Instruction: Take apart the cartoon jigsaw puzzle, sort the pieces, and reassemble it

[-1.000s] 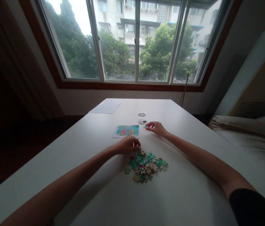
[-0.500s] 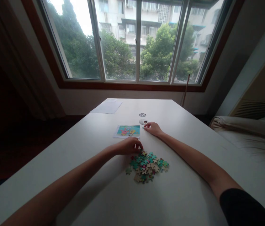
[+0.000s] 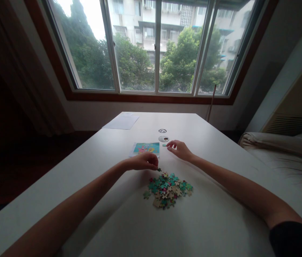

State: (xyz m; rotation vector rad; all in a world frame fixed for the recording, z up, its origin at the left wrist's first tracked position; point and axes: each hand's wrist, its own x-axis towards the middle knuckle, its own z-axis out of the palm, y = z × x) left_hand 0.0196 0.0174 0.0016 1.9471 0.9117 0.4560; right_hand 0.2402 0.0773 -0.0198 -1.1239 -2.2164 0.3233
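A heap of loose jigsaw pieces (image 3: 167, 189), mostly teal with some tan and pink, lies on the white table (image 3: 113, 214). My left hand (image 3: 142, 161) is raised just above the heap's far edge, fingers pinched on a small dark piece (image 3: 159, 169). My right hand (image 3: 179, 149) hovers farther back with curled fingers spread, a single teal piece (image 3: 164, 145) lying on the table just off its fingertips. A small colourful picture card (image 3: 145, 148) lies between the two hands.
Two small round discs (image 3: 163, 139) sit behind the card, and a white sheet of paper (image 3: 120, 122) lies at the table's far left. A bed with a pillow (image 3: 282, 142) stands to the right. Large windows fill the far wall.
My left hand has lifted off the heap with a piece pinched in it. My right hand has drawn back slightly from the single teal piece, which stays on the table.
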